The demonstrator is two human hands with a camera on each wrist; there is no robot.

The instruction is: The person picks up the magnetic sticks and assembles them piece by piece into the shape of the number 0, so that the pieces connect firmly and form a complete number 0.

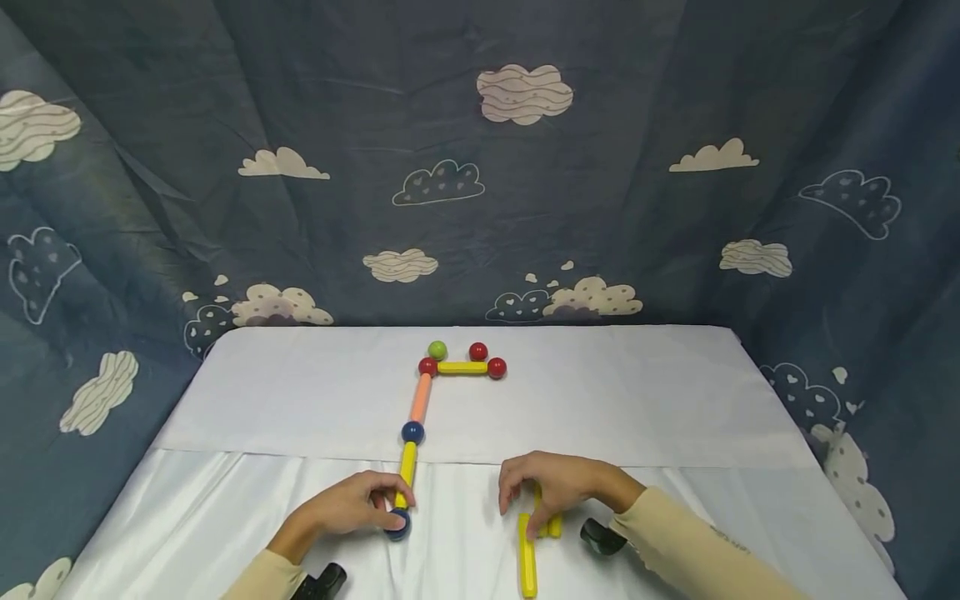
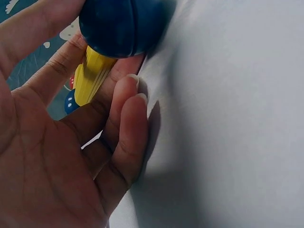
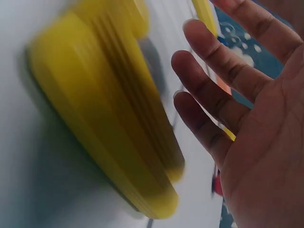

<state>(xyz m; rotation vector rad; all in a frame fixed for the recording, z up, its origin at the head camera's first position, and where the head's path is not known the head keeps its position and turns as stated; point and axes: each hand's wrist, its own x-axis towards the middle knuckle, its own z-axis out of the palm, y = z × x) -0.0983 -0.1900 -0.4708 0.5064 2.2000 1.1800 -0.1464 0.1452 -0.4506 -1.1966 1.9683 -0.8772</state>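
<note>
My left hand [image 1: 352, 504] holds a dark blue ball [image 2: 126, 28] between thumb and fingers at the near end of a chain. From that ball a yellow stick [image 1: 408, 467] runs to a second blue ball [image 1: 412, 432]. My right hand [image 1: 551, 483] hovers over loose yellow sticks, its fingers loosely bent. One yellow stick [image 1: 528, 562] points toward the near edge, and another yellow stick [image 1: 555, 527] lies partly hidden under the hand. In the right wrist view, the visible fingers [image 3: 204, 88] are apart from the large yellow stick [image 3: 99, 118].
Beyond the second blue ball, a salmon stick [image 1: 422, 398] leads to a red ball [image 1: 427, 367]. A farther yellow stick [image 1: 462, 367] joins it to another red ball [image 1: 497, 368]. Behind these sit a green ball [image 1: 437, 350] and a third red ball [image 1: 478, 352] on the white cloth [image 1: 637, 400].
</note>
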